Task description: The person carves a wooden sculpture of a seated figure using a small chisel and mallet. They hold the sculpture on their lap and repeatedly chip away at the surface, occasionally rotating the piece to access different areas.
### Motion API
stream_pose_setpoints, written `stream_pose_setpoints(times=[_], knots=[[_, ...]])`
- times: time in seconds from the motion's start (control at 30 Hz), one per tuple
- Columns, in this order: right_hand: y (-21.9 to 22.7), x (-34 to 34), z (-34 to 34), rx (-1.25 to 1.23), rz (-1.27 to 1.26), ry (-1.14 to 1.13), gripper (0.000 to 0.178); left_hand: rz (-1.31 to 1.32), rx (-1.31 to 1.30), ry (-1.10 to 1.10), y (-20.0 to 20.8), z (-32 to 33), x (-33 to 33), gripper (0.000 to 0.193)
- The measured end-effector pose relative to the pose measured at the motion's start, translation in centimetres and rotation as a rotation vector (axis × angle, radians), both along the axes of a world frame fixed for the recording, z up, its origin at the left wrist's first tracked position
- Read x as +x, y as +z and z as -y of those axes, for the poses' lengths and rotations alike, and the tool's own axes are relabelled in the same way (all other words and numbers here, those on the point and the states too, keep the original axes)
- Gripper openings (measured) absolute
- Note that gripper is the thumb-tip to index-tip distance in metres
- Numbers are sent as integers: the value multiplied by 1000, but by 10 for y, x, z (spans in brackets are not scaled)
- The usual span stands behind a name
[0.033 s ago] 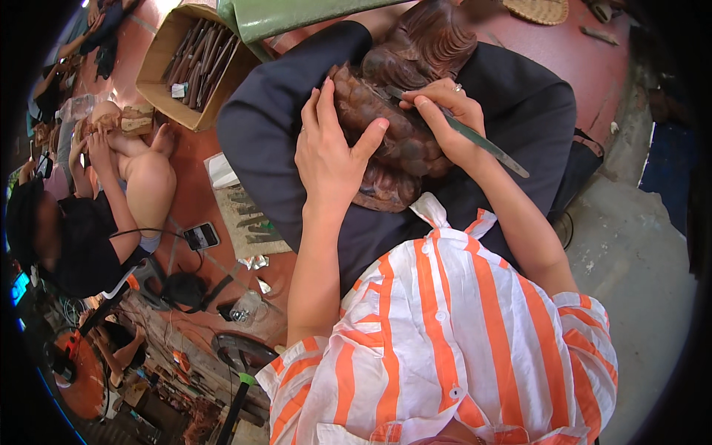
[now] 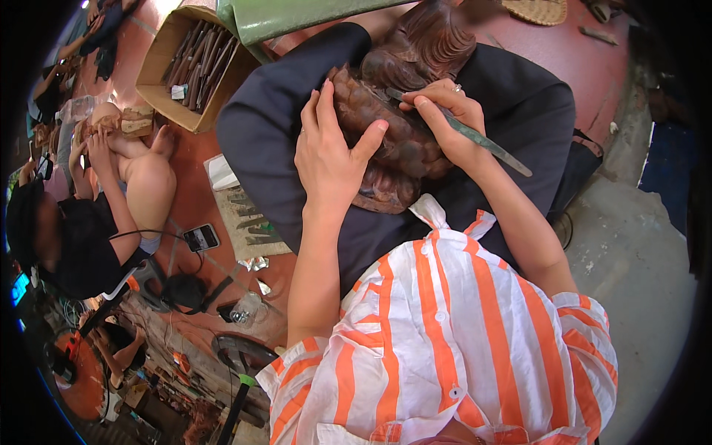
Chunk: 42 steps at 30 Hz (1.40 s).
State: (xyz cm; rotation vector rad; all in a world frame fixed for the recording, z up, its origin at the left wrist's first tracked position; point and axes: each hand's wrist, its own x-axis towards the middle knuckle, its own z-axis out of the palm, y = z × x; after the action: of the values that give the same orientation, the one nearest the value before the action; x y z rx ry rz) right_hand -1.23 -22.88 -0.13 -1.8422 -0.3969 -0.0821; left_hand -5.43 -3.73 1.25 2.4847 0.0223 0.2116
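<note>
A dark reddish-brown wood carving (image 2: 404,144) with rounded, lumpy relief lies across my lap; its far part (image 2: 419,48) has flowing carved grooves. My left hand (image 2: 330,144) rests on the carving's left side, fingers stretched out and thumb spread apart over the lumps. In my right hand (image 2: 449,115) is a narrow, flat, greenish-grey carving tool (image 2: 486,142), pinched near its front end. Its front tip touches or hovers just over the carving near the grooved part; I cannot tell which. The tool's rounded rear end points toward my right forearm.
A cardboard box (image 2: 152,89) of dark stick-like tools stands at the far left. Nearer, a cloth (image 2: 241,211) bears several flat tools, beside a phone (image 2: 201,237) and a glass jar (image 2: 248,308). Another person (image 2: 89,230) sits at left. A green surface (image 2: 297,16) is beyond my knees.
The rear end of the carving tool has shifted very slightly to the right. My left hand and the carving stay in place.
</note>
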Motion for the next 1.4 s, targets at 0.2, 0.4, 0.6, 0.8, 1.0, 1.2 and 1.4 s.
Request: stream_pose_setpoints(times=[0.2, 0.4, 0.6, 0.8, 1.0, 1.2, 1.4], knots=[[0, 8, -4, 21, 45, -35, 14, -10, 8, 2, 4, 1, 1, 84], [18, 8, -10, -122, 156, -46, 11, -8, 33, 5, 2, 2, -2, 85], [14, -3, -9, -177, 127, -81, 7, -3, 18, 15, 1, 3, 0, 84], [14, 3, -11, -123, 123, -78, 9, -3, 27, 21, 2, 2, -2, 84], [22, 10, -16, -63, 89, -90, 10, 14, 28, 19, 1, 3, -2, 85], [15, -2, -9, -96, 30, -72, 11, -17, 16, 29, 3, 2, -1, 85], [6, 5, -8, -29, 17, -61, 13, -11, 16, 30, 2, 2, 0, 85]])
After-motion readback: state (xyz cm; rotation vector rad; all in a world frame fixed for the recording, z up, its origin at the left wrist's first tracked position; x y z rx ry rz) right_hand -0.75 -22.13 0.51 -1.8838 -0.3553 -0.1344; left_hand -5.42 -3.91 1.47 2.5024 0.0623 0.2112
